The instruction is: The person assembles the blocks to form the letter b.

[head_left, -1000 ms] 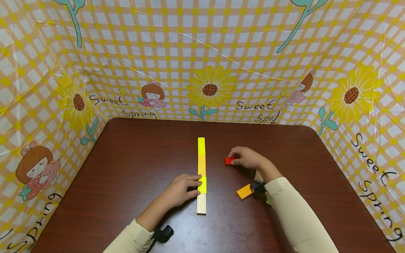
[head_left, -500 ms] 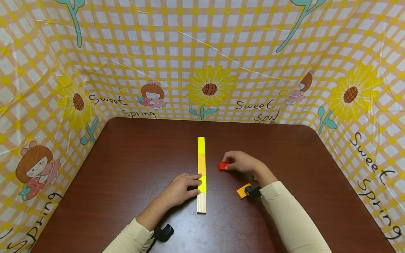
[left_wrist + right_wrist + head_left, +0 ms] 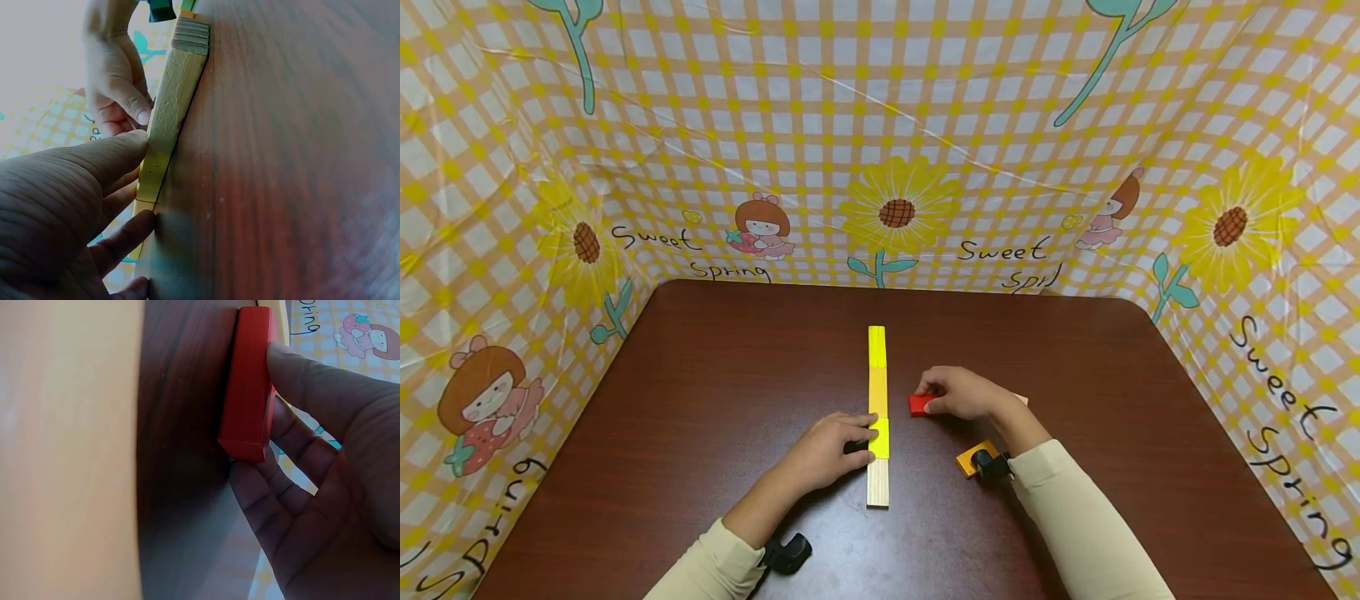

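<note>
A straight row of flat wooden blocks runs away from me mid-table: a plain wood block (image 3: pixel 877 485) nearest, then a bright yellow block (image 3: pixel 883 442), an orange-yellow block (image 3: pixel 878 392) and another yellow block (image 3: pixel 877 346) farthest. My left hand (image 3: pixel 831 450) rests its fingertips on the nearer yellow block from the left, fingers fairly straight; the left wrist view shows the thumb by the plain block (image 3: pixel 172 100). Right of the row, my right hand (image 3: pixel 966 393) pinches a red block (image 3: pixel 917 406) between thumb and fingers, a small gap away from the row. The red block (image 3: pixel 248 387) looks level.
An orange block (image 3: pixel 967 460) lies below the right wrist, partly covered by the black wrist camera (image 3: pixel 988 461). The end of a pale block (image 3: pixel 1022 399) peeks out behind the right forearm. Patterned cloth (image 3: pixel 895 108) walls the brown table (image 3: pixel 730 358) on three sides.
My right hand has moved left and toward me with the red block, closer to the row. The left hand and the row have stayed put.
</note>
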A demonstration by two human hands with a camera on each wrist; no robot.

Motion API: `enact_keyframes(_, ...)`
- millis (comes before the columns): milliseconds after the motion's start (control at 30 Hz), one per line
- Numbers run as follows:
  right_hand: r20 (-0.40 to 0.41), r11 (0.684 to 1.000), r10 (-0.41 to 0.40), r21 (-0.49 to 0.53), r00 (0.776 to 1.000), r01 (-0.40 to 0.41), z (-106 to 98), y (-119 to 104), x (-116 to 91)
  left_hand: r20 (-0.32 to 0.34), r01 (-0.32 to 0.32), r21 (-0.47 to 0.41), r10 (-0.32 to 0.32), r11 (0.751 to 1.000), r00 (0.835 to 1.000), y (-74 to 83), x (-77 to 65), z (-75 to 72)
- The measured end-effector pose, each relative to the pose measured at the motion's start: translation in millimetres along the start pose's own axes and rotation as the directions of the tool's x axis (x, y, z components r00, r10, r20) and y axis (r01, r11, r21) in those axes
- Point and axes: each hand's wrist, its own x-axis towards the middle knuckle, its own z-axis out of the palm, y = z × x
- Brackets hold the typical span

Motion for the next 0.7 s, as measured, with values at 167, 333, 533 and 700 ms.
enact_keyframes(167, 0.022, 1.0, -0.007, -0.003, 1.0, 0.007, 0.5, -3.2, -0.2, -0.003, -0.008, 0.0, 0.008, 1.0, 1.0, -0.1, -0.2, -0.6)
enact_keyframes(333, 0.047, 1.0, 0.008, 0.013, 0.999, -0.008, 2.6, -7.5, 0.5, 0.003, -0.003, 0.001, 0.003, 1.0, 1.0, 0.4, -0.6, -0.2)
enact_keyframes(533, 0.044, 0.999, 0.035, 0.019, 0.998, -0.036, 6.0, -10.5, 0.1, 0.009, 0.021, -0.004, -0.021, 1.0, 1.0, 1.4, -1.3, 1.0)
enact_keyframes(700, 0.01, 0.998, 0.059, 0.03, 0.998, -0.059, 9.5, -12.4, -2.1, -0.007, -0.003, -0.001, 0.003, 1.0, 1.0, 0.5, 0.0, 1.5)
